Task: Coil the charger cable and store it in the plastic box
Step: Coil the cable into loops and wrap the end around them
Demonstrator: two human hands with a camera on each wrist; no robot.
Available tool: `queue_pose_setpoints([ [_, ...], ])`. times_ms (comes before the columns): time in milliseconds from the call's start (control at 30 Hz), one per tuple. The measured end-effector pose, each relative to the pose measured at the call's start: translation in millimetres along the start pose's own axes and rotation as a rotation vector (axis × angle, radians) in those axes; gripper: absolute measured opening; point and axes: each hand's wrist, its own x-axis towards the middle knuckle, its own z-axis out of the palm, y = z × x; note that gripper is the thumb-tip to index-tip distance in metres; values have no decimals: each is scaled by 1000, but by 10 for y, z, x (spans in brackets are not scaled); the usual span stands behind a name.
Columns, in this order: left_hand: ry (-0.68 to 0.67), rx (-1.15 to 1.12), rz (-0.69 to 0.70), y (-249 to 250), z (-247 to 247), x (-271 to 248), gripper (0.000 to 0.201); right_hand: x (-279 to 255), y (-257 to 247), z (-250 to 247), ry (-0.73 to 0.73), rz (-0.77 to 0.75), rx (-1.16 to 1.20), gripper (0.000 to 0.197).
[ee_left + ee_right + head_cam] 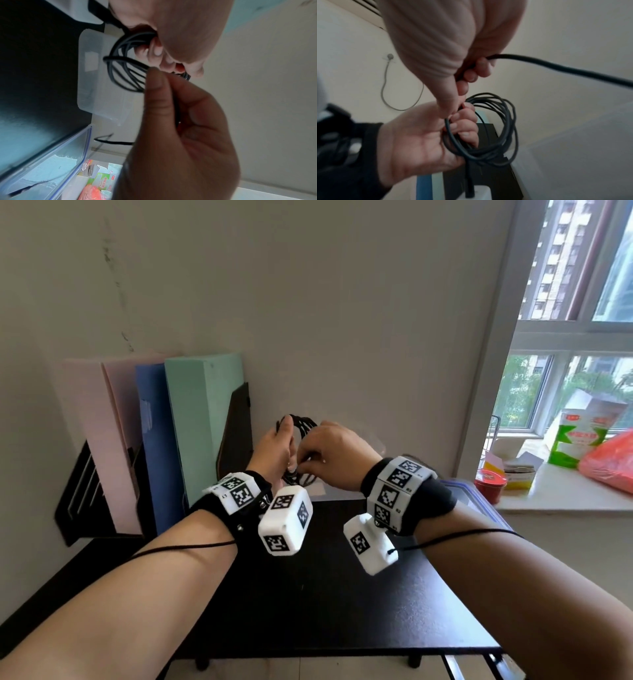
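We hold the black charger cable (pixel 301 424) up over the far edge of the black table (pixel 325 594), close to the wall. Our left hand (pixel 274 451) has its fingers (pixel 465 129) curled through the loops, clamping the wound coil against the palm. Our right hand (pixel 334 455), touching the left, has its fingers (pixel 477 71) closed on one strand of the cable, which runs out of the fist toward the right in the right wrist view. Several loops hang together, loosely fanned.

The clear plastic box (pixel 96 75) sits on the table below the coil, against the wall, and the cable does not touch it. A clear lid with a blue rim (pixel 68 148) lies to its right. Upright folders (pixel 178 440) in pink, blue and green stand at the far left. On the windowsill (pixel 565 501) to the right stand a red tin (pixel 490 484) and a green-and-white carton (pixel 579 436).
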Motion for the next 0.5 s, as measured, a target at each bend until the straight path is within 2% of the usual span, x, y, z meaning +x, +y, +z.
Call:
queue_pose_setpoints([
  [67, -71, 50, -15, 7, 20, -58, 39, 38, 7, -31, 25, -30, 77, 11],
  [133, -108, 159, 6, 30, 49, -96, 37, 57, 32, -11, 72, -17, 111, 22],
  [200, -178, 131, -7, 46, 78, -123, 33, 69, 71, 27, 138, 29, 153, 33],
  [333, -290, 136, -76, 22, 57, -135, 48, 56, 147, 26, 220, 137, 214, 61],
  [400, -367, 65, -136, 12, 44, -153, 47, 52, 182, -5, 185, 193, 228, 71],
  [500, -476, 64, -197, 7, 62, -187, 51, 65, 243, -91, 49, 232, 220, 67],
])
